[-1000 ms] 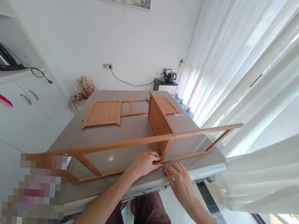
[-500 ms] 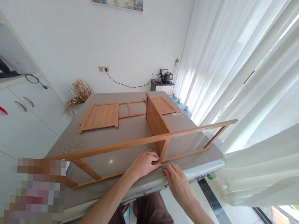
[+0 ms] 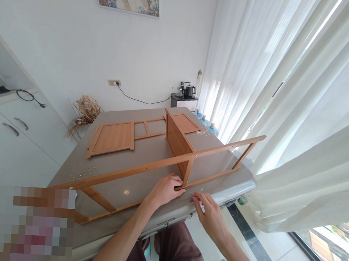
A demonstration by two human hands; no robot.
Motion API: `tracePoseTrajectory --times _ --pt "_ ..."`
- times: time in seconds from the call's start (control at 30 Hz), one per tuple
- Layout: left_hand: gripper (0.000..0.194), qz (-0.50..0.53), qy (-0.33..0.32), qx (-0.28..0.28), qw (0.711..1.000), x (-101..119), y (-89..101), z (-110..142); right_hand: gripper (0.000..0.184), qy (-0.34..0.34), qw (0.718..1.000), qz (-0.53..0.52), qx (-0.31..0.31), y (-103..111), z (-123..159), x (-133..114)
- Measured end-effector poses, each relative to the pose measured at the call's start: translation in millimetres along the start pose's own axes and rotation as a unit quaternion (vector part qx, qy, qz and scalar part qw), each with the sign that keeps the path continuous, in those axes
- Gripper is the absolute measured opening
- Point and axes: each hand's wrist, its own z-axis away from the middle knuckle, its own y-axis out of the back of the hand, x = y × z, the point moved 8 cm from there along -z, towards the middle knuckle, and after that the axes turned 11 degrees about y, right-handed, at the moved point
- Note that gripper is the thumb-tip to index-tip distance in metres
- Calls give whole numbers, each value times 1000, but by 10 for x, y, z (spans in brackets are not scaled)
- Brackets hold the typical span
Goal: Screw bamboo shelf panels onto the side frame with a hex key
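A long wooden frame (image 3: pixel 121 170) stands on its side along the table's near edge. A wooden panel (image 3: pixel 178 136) rises upright behind it and meets its short crosspiece. My left hand (image 3: pixel 167 189) is closed around the lower rail, at the foot of that crosspiece. Just to the right, my right hand (image 3: pixel 208 207) pinches a thin metal tool (image 3: pixel 191 193) that looks like a hex key. Its tip points left at the joint, slightly apart from it. Fingers partly hide the tool.
On the grey table (image 3: pixel 149 160) lie a flat wooden panel (image 3: pixel 113 138), another panel (image 3: pixel 186 123) and several small screws (image 3: pixel 83 174). A pixelated patch (image 3: pixel 35 224) covers the lower left. White curtains (image 3: pixel 283 94) hang at right; a coffee maker (image 3: pixel 181 89) stands behind.
My right hand has drawn the thin tool back to the right, away from the joint. My left hand keeps its hold on the rail. The whole view has shifted slightly.
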Motion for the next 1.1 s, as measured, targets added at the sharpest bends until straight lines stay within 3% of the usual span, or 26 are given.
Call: tracePoseTrajectory --times 0.27,0.47,0.57,0.73,1.1 --pt "23 -9 -3 5 1000 7 -5 18 20 -95 990 -84 67 38 -36 190" --pt "22 -15 -1 9 1000 1 -8 31 23 -115 981 -125 95 23 -73 214" --pt "21 -17 1 9 1000 -6 -16 32 35 -146 973 -136 120 33 -31 281" --pt "19 -13 11 16 1000 -15 -27 39 22 -108 979 -124 120 -19 -17 235" --pt "19 -4 25 29 999 -50 -42 54 17 -55 981 -63 175 -132 96 141"
